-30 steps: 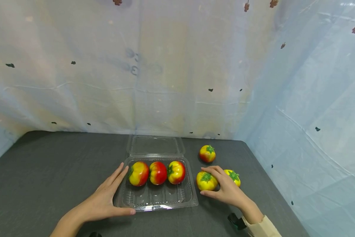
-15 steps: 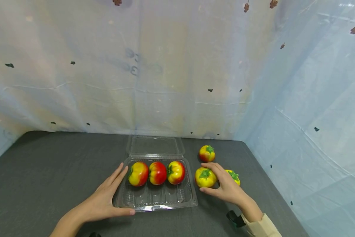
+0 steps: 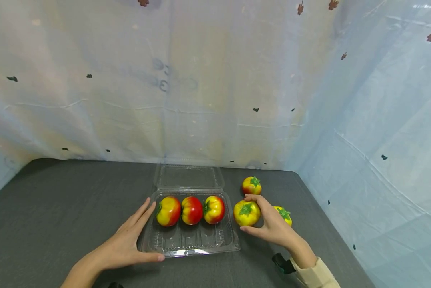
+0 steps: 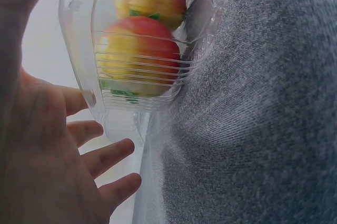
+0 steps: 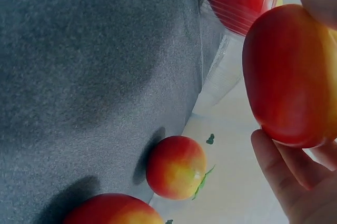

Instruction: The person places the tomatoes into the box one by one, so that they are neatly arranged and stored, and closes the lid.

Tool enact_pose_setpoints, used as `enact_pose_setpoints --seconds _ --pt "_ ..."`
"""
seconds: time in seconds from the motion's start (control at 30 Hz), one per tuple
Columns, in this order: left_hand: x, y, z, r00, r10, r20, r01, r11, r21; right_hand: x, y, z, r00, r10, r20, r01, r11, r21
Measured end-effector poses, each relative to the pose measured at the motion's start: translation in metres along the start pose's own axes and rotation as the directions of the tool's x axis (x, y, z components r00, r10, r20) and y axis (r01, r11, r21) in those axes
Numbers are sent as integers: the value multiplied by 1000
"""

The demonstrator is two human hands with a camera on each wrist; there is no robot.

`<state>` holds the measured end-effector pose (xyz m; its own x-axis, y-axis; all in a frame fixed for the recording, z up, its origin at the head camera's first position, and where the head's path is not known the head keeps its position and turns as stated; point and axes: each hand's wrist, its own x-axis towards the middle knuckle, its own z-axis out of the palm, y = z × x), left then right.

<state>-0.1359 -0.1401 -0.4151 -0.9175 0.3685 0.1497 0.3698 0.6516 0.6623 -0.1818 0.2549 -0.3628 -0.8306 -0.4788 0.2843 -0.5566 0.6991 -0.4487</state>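
My right hand (image 3: 276, 227) holds a round yellow-and-red fruit with a green leafy top (image 3: 246, 213), thumb on its near side and fingers on its far side. In the right wrist view this fruit (image 5: 292, 77) is raised off the table, close beside the container. A clear plastic clamshell container (image 3: 190, 252) lies with its lid (image 3: 189, 177) folded back. Its back row bears three similar fruits, one at left (image 3: 168, 211), one in the middle (image 3: 192, 210), one at right (image 3: 214, 209). My left hand (image 3: 123, 244) is spread at the container's left side, thumb along its front edge.
Two more such fruits rest on the dark grey table (image 3: 75, 208) at right: one farther back (image 3: 251, 186), another (image 3: 284, 216) partly hidden behind my right hand. A pale plastic curtain (image 3: 208, 80) rises behind the table and along its right side.
My right hand has shifted left and slightly away from me with the fruit, bringing it nearer the container's right edge. The left hand and container have stayed put.
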Motion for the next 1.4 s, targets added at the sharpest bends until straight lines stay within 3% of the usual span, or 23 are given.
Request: enact_pose_setpoints --seconds 0.2,0.93,1.4 --pt "0 0 0 1000 -1 0 1 1000 5 2 -2 1 999 -41 -19 40 999 -24" --pt "0 2 -1 1000 -2 0 2 1000 1 7 -16 5 998 -18 -63 17 1000 -19" --pt "-1 1 -1 1000 -5 -2 5 1000 6 10 -21 10 992 -108 -64 110 993 36"
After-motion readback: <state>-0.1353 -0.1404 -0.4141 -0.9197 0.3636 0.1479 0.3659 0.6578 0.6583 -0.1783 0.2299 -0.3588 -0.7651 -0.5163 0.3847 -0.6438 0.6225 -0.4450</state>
